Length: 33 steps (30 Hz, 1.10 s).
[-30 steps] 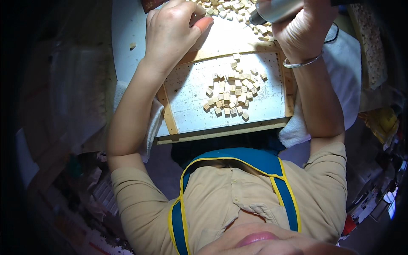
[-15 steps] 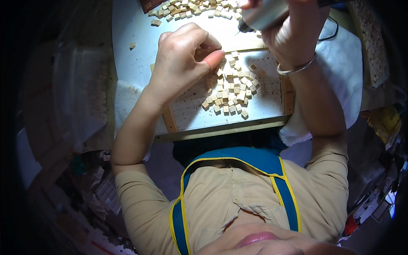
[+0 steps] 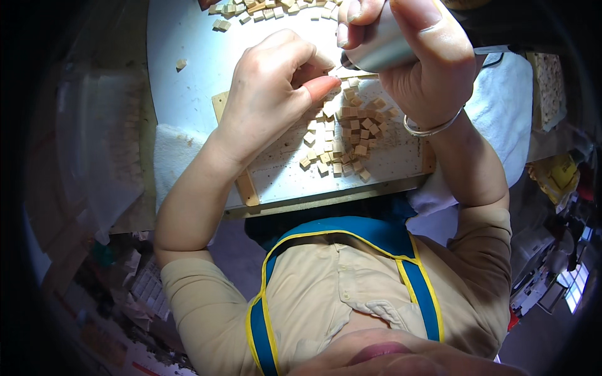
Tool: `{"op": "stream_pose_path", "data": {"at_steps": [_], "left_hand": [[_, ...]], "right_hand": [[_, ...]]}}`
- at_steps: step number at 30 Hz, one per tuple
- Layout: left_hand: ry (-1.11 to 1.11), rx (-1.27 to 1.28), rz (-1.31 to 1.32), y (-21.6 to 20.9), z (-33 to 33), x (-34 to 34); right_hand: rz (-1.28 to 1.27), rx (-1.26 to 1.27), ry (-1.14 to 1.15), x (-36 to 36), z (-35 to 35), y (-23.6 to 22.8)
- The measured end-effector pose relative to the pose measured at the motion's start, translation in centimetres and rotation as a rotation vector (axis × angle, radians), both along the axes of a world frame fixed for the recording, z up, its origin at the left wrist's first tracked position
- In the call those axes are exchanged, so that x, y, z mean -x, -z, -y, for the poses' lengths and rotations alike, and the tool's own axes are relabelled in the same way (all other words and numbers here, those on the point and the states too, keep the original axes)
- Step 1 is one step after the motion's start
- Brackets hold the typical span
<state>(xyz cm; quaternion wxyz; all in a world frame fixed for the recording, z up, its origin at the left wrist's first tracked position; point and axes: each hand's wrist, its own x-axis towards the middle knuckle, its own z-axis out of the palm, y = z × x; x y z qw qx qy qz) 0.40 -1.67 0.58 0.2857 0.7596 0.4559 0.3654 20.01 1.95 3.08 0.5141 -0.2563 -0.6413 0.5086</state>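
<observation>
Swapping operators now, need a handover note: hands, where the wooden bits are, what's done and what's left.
Left hand: fingers pinched together over the framed tray, thumb tip by the tool's nose; whether it holds a cube cannot be seen.
Right hand: wrapped around a grey cylindrical tool, held above the tray's far edge.
Small wooden cubes: one loose cluster lies in the tray, below both hands. A second scatter of cubes sits on the white tabletop beyond the tray, with one stray cube to the left.
Done and left: the pictures do not show which cubes are already worked.
</observation>
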Motion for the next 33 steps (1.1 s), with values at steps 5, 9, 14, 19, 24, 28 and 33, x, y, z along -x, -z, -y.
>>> {"op": "stream_pose_path", "data": {"at_steps": [5,9,14,19,24,28,33], "left_hand": [[0.002,-0.001,0.048,0.1,-0.3,-0.1],[-0.02,0.046,0.074,0.3,-0.3,-0.2],[-0.018,0.014,0.068,0.5,-0.4,-0.2],[-0.017,0.034,0.094,0.9,-0.4,-0.3],[-0.016,0.03,0.08,0.6,-0.3,-0.3],[-0.025,0.041,0.065,0.6,-0.2,-0.2],[-0.008,0.033,0.06,0.4,-0.2,-0.2]], "right_hand": [[-0.065,0.36,0.01,0.3,1.4,-1.0],[0.039,0.335,0.002,-0.1,1.4,-1.1],[0.169,0.324,0.022,0.1,1.6,-2.6],[0.309,0.414,0.129,1.2,2.7,-4.3],[0.267,0.214,0.038,0.3,1.5,-2.0],[0.428,-0.178,-0.093,-0.2,0.2,-2.3],[0.438,-0.541,0.008,-0.1,-0.6,0.3]]}}
